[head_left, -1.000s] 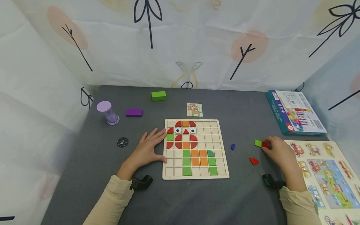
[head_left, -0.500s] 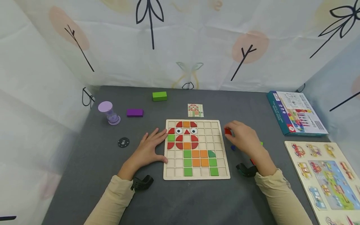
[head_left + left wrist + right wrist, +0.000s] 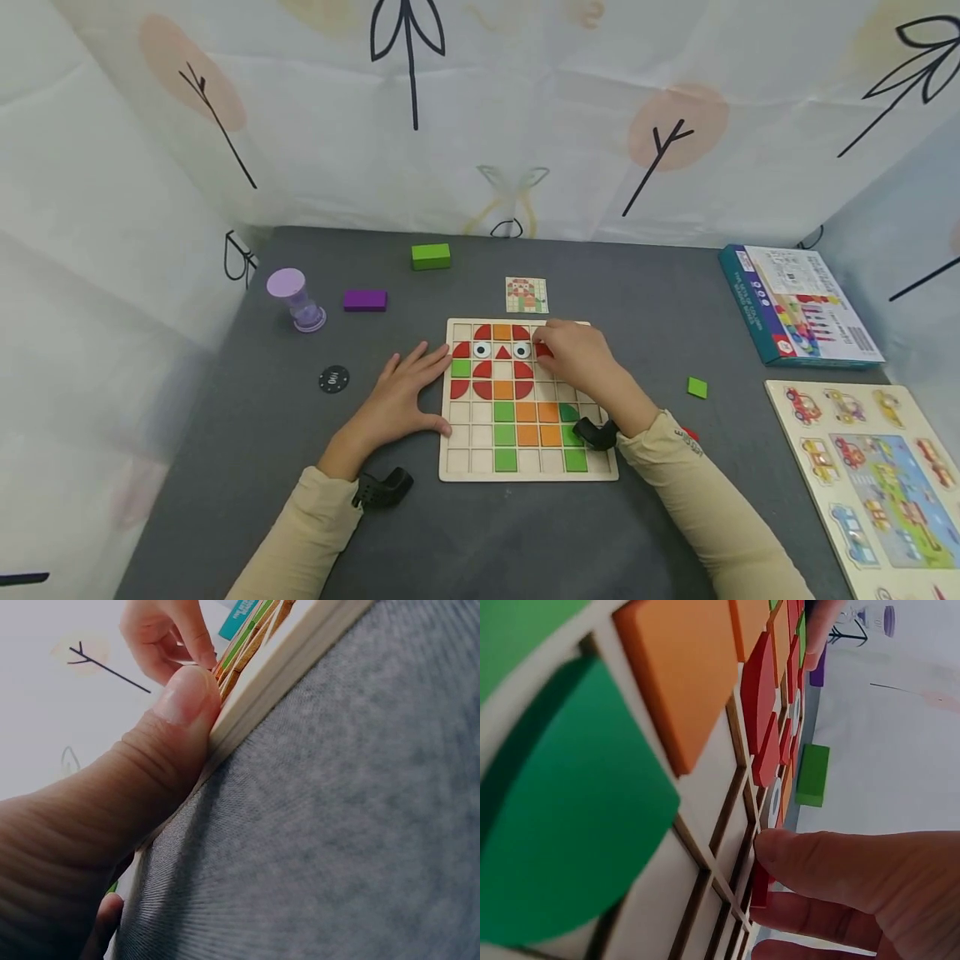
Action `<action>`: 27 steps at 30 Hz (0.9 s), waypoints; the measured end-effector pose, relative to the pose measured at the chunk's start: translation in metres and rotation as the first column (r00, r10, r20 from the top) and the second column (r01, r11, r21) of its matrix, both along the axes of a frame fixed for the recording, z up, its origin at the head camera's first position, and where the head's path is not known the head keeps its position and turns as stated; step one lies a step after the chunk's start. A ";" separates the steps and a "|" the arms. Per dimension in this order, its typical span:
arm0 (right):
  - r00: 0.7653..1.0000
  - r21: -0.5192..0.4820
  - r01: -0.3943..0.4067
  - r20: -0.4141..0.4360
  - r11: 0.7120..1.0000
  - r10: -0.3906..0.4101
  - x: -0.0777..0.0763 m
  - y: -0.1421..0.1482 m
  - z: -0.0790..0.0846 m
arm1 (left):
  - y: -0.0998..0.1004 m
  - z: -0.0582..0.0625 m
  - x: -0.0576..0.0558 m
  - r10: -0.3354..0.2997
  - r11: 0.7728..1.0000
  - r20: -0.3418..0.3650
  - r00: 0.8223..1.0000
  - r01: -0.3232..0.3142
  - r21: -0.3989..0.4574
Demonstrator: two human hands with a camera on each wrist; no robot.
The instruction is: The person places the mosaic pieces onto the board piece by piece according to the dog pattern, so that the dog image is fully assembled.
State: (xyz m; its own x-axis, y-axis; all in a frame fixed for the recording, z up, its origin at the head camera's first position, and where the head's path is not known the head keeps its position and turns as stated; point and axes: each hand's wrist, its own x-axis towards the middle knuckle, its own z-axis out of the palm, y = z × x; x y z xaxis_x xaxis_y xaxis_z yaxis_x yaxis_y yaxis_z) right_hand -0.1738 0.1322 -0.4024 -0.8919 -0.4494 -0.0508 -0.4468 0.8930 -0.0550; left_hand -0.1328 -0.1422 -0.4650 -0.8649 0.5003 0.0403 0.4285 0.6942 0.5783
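Observation:
A wooden grid board (image 3: 460,461) lies mid-table, with red, orange and green tiles and two eye tiles forming a figure in its cells. My left hand (image 3: 397,400) rests at the board's left side, fingers spread and fairly straight. In the left wrist view its thumb (image 3: 169,742) presses against the board's edge. My right hand (image 3: 581,358) is over the upper right of the grid. Between thumb and fingers it pinches a red tile (image 3: 760,886), held at a cell right beside the right eye tile (image 3: 774,801).
To the right lie a green tile (image 3: 697,387) and a red tile (image 3: 690,433), partly behind the sleeve. A pattern card (image 3: 527,295), green block (image 3: 431,257), purple block (image 3: 365,301), hourglass (image 3: 297,300) and black disc (image 3: 333,379) surround the board. A box (image 3: 802,307) and picture puzzle (image 3: 817,492) stand right.
My right hand has picked up the red tile beside the green one and carried it left onto the board's upper right. My left hand has stayed at the board's edge.

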 end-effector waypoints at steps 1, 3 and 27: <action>1.000 -0.002 0.001 -0.003 1.000 -0.001 0.000 0.000 -0.001 | 0.000 0.000 0.000 0.001 1.000 -0.001 1.000 -0.001 0.000; 1.000 -0.003 0.002 -0.007 1.000 -0.002 -0.001 0.000 -0.002 | 0.000 0.001 0.000 0.000 1.000 -0.003 1.000 0.000 0.001; 0.964 -0.127 0.262 0.078 0.957 -0.253 0.034 0.089 0.016 | 0.000 0.000 0.000 0.002 1.000 -0.009 1.000 -0.002 0.001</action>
